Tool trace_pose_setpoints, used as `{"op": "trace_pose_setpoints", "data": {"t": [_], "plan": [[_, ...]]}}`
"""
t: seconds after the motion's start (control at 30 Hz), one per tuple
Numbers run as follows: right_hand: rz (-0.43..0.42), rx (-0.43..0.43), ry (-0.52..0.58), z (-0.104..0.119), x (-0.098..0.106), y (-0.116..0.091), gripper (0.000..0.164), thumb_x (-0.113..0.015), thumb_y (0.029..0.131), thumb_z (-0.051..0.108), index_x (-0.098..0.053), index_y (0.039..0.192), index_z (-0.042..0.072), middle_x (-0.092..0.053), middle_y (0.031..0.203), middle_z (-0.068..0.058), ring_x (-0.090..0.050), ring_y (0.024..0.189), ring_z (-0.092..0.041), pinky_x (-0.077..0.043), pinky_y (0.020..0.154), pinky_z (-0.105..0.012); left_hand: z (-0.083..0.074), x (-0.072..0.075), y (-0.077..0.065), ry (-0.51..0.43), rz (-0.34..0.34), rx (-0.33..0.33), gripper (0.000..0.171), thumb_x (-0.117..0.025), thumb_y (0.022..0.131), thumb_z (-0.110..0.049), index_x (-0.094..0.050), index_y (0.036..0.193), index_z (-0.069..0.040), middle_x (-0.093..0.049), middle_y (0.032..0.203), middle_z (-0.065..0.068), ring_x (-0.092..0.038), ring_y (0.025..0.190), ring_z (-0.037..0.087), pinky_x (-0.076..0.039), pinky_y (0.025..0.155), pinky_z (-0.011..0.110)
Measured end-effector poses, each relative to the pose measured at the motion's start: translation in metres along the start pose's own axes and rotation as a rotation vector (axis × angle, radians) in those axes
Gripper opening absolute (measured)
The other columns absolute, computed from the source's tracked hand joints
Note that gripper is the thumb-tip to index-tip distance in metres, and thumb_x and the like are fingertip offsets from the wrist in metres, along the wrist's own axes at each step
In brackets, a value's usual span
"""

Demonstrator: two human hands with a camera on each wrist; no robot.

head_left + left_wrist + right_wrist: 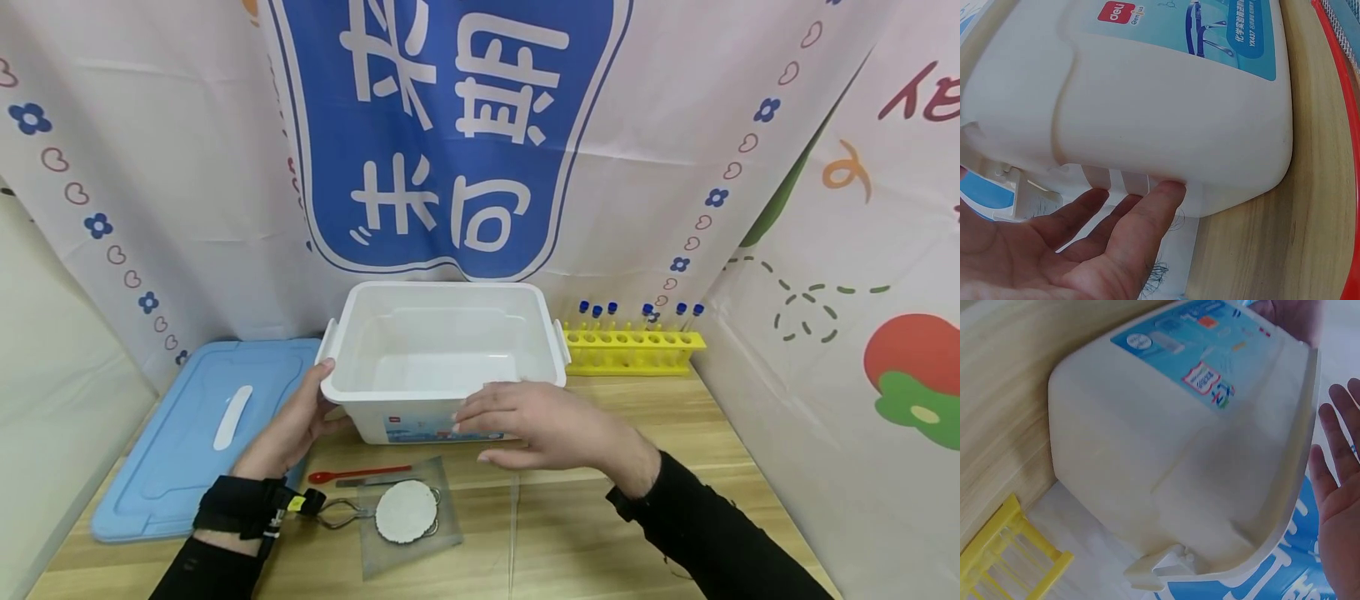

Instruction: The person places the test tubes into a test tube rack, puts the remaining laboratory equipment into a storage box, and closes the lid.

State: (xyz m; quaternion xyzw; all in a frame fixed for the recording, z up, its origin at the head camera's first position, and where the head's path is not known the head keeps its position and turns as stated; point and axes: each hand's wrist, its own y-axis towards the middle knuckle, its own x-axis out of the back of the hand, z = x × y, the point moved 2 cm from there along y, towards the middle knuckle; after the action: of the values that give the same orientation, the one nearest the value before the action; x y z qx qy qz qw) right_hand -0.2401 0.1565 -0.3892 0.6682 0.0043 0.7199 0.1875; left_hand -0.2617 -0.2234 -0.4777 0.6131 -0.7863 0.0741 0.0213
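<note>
A white plastic storage bin (pixel 442 342) stands lidless against the back cloth, a blue label (pixel 1191 31) on its front. My left hand (pixel 296 421) is at its front left corner, thumb up by the rim. In the left wrist view, the extended fingers (pixel 1169 194) of that hand touch the bin's side below the rim. My right hand (pixel 547 425) is held in front of the bin's right front edge and overlaps the label in the head view. Its fingers are extended and hold nothing; the right wrist view shows them (pixel 1338 440) spread close to the rim.
A blue lid (pixel 180 442) lies left of the bin. A yellow rack (pixel 633 340) with several blue-capped tubes stands at its right. In front lie a red spoon (pixel 360 473), a round white gauze pad (pixel 405 510), a clear bag (pixel 442 542) and a thin clear rod (pixel 513 533).
</note>
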Motion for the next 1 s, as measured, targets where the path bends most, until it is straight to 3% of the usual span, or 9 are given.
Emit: {"op": "trace_pose_setpoints", "data": {"t": [0.17,0.33,0.47,0.8,1.0], "plan": [[-0.017,0.109,-0.103,0.011,-0.009,-0.003,0.043,-0.08,0.114,0.037,-0.077,0.152,0.016,-0.079,0.156,0.003,-0.071,0.152,-0.017,-0.05,0.138,-0.044,0.001,0.001,0.0,0.007,-0.004,0.0,0.083,-0.021,0.125,-0.066,-0.011,0.19,-0.015,-0.039,0.18,0.03,-0.046,0.17,0.044,-0.047,0.132,0.079],[0.013,0.174,-0.169,0.02,-0.021,-0.006,0.042,-0.081,0.113,0.039,-0.079,0.148,0.016,-0.082,0.151,0.003,-0.072,0.151,-0.016,-0.053,0.137,-0.048,0.001,0.0,0.001,-0.011,0.003,-0.003,0.084,-0.02,0.125,-0.066,-0.009,0.189,-0.013,-0.036,0.18,0.032,-0.037,0.173,0.054,-0.043,0.133,0.082],[0.078,0.173,-0.167,0.025,-0.029,-0.009,0.042,-0.078,0.115,0.043,-0.079,0.149,0.018,-0.082,0.151,0.004,-0.072,0.15,-0.014,-0.055,0.134,-0.042,0.001,0.0,0.001,-0.018,-0.001,0.004,0.085,-0.02,0.125,-0.066,-0.007,0.189,-0.012,-0.034,0.18,0.034,-0.035,0.174,0.057,-0.042,0.133,0.082],[0.257,0.145,-0.14,0.031,-0.058,-0.017,0.046,-0.083,0.109,0.052,-0.08,0.147,0.026,-0.081,0.15,0.011,-0.073,0.145,-0.007,-0.054,0.128,-0.022,0.0,0.0,0.001,-0.007,-0.008,0.002,0.084,-0.02,0.125,-0.067,-0.009,0.189,-0.014,-0.036,0.18,0.032,-0.037,0.173,0.054,-0.046,0.131,0.079],[0.319,0.127,-0.128,0.032,-0.071,-0.021,0.045,-0.092,0.101,0.048,-0.082,0.142,0.031,-0.083,0.14,0.018,-0.075,0.133,-0.001,-0.059,0.113,-0.014,0.0,0.0,0.0,-0.016,0.001,0.002,0.084,-0.02,0.125,-0.067,-0.007,0.19,-0.014,-0.034,0.181,0.033,-0.034,0.174,0.056,-0.044,0.133,0.08]]}}
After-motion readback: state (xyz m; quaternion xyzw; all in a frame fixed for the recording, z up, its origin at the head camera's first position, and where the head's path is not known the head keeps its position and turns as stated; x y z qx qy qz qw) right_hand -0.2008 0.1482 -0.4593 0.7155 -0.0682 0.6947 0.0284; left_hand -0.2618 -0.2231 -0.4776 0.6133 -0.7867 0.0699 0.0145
